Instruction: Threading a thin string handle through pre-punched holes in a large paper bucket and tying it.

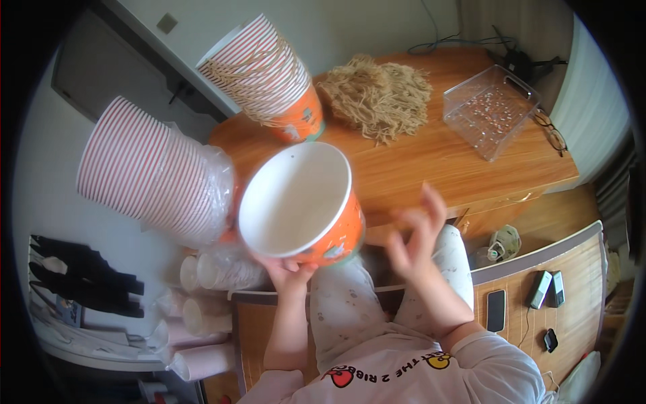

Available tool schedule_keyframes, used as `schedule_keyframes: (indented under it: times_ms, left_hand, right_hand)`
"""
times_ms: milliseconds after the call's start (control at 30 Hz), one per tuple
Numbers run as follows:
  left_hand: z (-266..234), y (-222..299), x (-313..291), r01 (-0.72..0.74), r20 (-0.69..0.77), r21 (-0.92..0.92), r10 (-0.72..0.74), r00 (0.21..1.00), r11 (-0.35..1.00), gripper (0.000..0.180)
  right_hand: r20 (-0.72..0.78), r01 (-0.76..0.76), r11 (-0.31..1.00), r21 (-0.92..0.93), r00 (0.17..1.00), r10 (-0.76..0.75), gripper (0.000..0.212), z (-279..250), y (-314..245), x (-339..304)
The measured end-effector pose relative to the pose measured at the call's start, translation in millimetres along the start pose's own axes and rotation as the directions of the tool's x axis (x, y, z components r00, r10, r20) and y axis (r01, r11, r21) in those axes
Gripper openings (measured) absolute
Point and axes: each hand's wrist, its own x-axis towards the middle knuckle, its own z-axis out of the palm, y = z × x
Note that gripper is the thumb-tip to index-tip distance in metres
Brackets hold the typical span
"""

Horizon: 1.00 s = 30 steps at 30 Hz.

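My left hand [288, 275] grips a large paper bucket [336, 236], orange outside and white inside, from below at its near side. The bucket is tilted so its open mouth faces me, and a small dark hole shows near the far rim. To its right, my right hand [418, 239] is raised, slightly blurred, with its fingers apart and nothing visible in them. Left of the bucket leans a tall nested stack of buckets [145, 172], partly in plastic film. Another nested stack [296, 111], with twine hanging around its rims, stands on the wooden table [397, 172].
Behind the bucket lies a heap of tan twine pieces [377, 94]. A see-through plastic box [494, 145] holds many small shiny bits, with eyeglasses [553, 133] beside it. More wrapped cup stacks [208, 357] lie lower left. A phone [496, 311] rests on a mat at right.
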Motion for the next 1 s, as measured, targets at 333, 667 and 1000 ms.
schedule_keyframes:
  times_ms: [333,667,1000]
  left_hand:
    - [17.5,-32.5,13.7,-0.170,0.132,-0.004,0.169,0.977,0.985,0.135]
    - [18.3,-44.9,18.5,-0.219,0.184,-0.038,0.222,0.958,0.975,0.134]
    - [23.1,-49.6,22.0,-0.254,0.203,-0.033,0.256,0.945,0.967,0.129]
  right_hand:
    - [0.299,0.070,0.808,-0.585,0.945,0.134,0.010,5.4,94.6,160.9]
    - [0.475,0.397,0.576,-0.715,0.880,-0.018,0.013,57.8,130.8,191.9]
    - [0.514,0.431,0.635,-0.641,0.856,-0.061,0.009,51.3,136.2,195.2]
